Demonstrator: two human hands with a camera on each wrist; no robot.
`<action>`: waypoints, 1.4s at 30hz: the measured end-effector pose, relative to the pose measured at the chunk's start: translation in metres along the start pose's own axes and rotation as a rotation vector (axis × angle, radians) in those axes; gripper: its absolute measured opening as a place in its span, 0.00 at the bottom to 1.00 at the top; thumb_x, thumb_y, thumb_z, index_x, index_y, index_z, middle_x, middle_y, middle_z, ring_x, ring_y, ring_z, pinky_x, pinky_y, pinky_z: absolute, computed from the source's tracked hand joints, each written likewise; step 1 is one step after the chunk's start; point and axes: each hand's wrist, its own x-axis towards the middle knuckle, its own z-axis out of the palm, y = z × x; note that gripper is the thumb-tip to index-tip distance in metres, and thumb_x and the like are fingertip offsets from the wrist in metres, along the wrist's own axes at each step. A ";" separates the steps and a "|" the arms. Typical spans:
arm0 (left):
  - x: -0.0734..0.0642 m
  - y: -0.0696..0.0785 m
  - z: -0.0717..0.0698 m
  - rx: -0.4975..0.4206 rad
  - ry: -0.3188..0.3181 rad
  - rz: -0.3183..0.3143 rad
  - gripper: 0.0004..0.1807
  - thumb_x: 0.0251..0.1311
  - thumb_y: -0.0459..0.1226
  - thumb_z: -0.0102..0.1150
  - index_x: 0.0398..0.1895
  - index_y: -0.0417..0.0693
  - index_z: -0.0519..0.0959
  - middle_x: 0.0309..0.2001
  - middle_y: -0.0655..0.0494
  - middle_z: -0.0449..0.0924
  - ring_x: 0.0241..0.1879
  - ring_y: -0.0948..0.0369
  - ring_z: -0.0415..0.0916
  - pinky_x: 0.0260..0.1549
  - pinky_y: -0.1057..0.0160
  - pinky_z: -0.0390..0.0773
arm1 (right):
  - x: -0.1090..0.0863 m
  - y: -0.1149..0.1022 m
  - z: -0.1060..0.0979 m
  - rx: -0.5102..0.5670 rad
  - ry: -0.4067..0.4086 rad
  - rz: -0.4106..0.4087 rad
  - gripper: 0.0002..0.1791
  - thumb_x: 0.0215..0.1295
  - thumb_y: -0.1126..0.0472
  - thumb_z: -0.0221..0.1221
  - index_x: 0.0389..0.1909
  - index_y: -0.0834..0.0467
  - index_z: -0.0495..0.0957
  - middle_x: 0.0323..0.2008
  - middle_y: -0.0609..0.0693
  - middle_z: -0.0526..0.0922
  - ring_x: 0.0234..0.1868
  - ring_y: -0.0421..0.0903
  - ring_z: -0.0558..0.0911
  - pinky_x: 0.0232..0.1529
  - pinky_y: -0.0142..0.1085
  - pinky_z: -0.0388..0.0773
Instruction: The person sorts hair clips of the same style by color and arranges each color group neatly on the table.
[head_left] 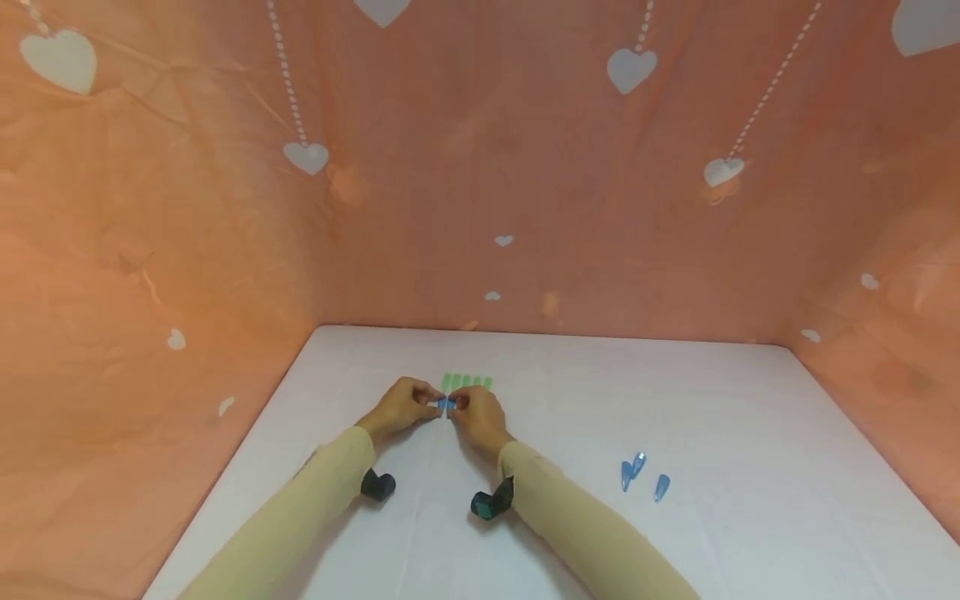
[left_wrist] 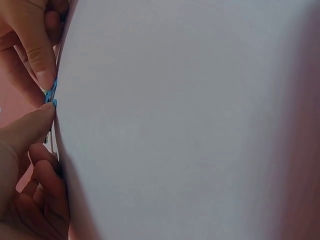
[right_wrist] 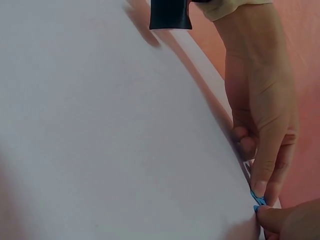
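Note:
Both hands meet at the front of a row of green hair clips (head_left: pixel 467 382) on the white table. My left hand (head_left: pixel 405 406) pinches a small blue hair clip (head_left: pixel 442 404) between thumb and forefinger. Close beside it, my right hand (head_left: pixel 482 419) pinches a second blue hair clip (head_left: pixel 452 404), a narrow gap apart in the head view. Fingertips cover most of both clips. From the left wrist view, only slivers of blue show at the thumb tips, low by the table surface; the right wrist view is similar.
Several loose blue teardrop-shaped hair clips lie to the right, two touching (head_left: pixel 627 475) and one apart (head_left: pixel 662 487). Black wrist cameras sit on both sleeves, the right one (head_left: pixel 491 502) near the tabletop. An orange cloth (head_left: pixel 480 192) with white hearts surrounds the table (head_left: pixel 360 354).

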 end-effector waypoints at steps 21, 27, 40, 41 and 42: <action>-0.001 0.001 0.002 0.008 -0.002 -0.003 0.15 0.55 0.30 0.71 0.47 0.37 0.86 0.26 0.57 0.69 0.31 0.60 0.65 0.31 0.65 0.66 | 0.000 0.006 -0.013 0.083 -0.080 -0.056 0.18 0.60 0.69 0.64 0.52 0.65 0.83 0.38 0.57 0.85 0.39 0.47 0.81 0.44 0.39 0.79; -0.002 0.001 0.004 0.019 -0.002 -0.023 0.15 0.55 0.30 0.71 0.48 0.37 0.86 0.25 0.57 0.69 0.31 0.61 0.65 0.31 0.65 0.66 | -0.002 0.010 -0.029 0.178 -0.113 -0.070 0.17 0.66 0.66 0.61 0.55 0.67 0.81 0.38 0.58 0.85 0.36 0.44 0.80 0.36 0.31 0.77; -0.003 0.002 0.004 -0.003 -0.007 -0.092 0.15 0.58 0.32 0.71 0.49 0.42 0.86 0.28 0.55 0.70 0.34 0.60 0.66 0.32 0.65 0.67 | -0.018 0.011 -0.083 0.147 -0.106 -0.160 0.13 0.69 0.64 0.61 0.49 0.67 0.83 0.39 0.61 0.87 0.23 0.38 0.75 0.27 0.29 0.74; -0.003 0.002 0.004 -0.003 -0.008 -0.095 0.15 0.58 0.32 0.71 0.49 0.42 0.86 0.28 0.55 0.70 0.34 0.60 0.66 0.32 0.65 0.67 | -0.020 0.012 -0.086 0.143 -0.110 -0.172 0.13 0.69 0.64 0.61 0.49 0.68 0.83 0.39 0.61 0.87 0.23 0.38 0.74 0.27 0.29 0.75; -0.003 0.003 0.004 -0.001 -0.008 -0.097 0.15 0.58 0.32 0.70 0.49 0.42 0.86 0.29 0.55 0.70 0.34 0.60 0.66 0.33 0.65 0.67 | -0.022 0.013 -0.089 0.141 -0.115 -0.180 0.13 0.69 0.63 0.61 0.49 0.68 0.83 0.40 0.61 0.87 0.22 0.38 0.75 0.27 0.29 0.75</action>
